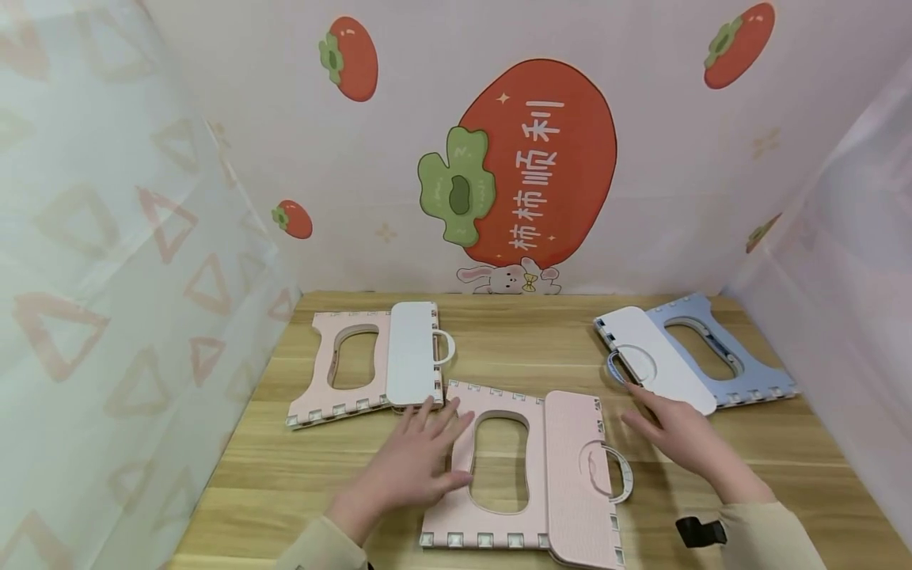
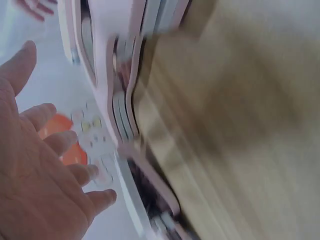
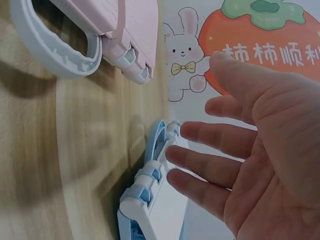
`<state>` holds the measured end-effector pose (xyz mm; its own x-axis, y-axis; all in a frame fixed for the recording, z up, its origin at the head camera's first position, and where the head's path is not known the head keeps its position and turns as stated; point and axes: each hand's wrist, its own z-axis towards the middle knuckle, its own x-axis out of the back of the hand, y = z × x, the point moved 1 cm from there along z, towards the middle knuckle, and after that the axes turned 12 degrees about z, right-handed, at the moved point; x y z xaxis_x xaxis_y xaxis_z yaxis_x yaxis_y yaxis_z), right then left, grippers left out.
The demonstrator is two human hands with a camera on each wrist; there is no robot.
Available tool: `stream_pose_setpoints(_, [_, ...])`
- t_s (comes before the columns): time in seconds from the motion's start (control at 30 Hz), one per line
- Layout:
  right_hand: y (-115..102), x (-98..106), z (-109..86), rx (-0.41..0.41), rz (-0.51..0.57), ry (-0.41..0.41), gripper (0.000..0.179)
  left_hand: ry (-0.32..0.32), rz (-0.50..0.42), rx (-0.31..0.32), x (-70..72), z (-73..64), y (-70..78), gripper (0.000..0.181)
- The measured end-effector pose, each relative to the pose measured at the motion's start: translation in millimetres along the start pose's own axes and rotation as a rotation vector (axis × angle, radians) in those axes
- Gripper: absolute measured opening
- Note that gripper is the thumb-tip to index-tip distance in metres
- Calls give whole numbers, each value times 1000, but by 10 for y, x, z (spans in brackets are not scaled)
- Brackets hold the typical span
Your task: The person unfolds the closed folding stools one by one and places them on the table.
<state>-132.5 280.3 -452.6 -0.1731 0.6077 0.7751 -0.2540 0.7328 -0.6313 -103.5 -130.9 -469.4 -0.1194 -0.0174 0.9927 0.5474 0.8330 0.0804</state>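
Note:
Nearest me lies a pink folding stool (image 1: 573,491), folded flat with its handle (image 1: 625,475) to the right. My left hand (image 1: 409,463) hovers over its left edge, fingers spread and holding nothing; in the left wrist view there is a gap between palm and stool. Close to the handle (image 1: 614,369) of a folded blue-and-white stool (image 1: 663,360) is my right hand (image 1: 680,435). Its fingers are loosely extended and hold nothing in the right wrist view; whether a fingertip touches that stool I cannot tell. Beyond my left fingertips lies a folded pink-and-white stool (image 1: 412,356).
The stools lie on a wood-grain table (image 1: 520,332). Behind it stands a pale backdrop (image 1: 670,174) printed with red persimmons and a rabbit. Pale sheets hang along the left side (image 1: 142,317) and right side (image 1: 841,261).

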Motion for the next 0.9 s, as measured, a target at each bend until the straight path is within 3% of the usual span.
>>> stream_pose_setpoints(0.1, [18, 10, -48, -1, 36, -20, 57, -13, 15, -78, -46, -31, 118, 87])
stream_pose_setpoints(0.4, [188, -14, -98, -101, 234, -188, 59, 10, 74, -266, -190, -73, 361, 97])
stream_pose_setpoints(0.6, [319, -43, -109, -204, 496, -282, 64, 65, 174, -358, -277, -96, 465, 98])
stream_pose_setpoints(0.73, [378, -62, -116, -250, 656, -327, 67, 128, 237, -411, -315, -101, 505, 91])
stream_pose_setpoints(0.9, [431, -82, -117, -277, 745, -354, 70, 185, 241, -471, -353, -88, 533, 70])
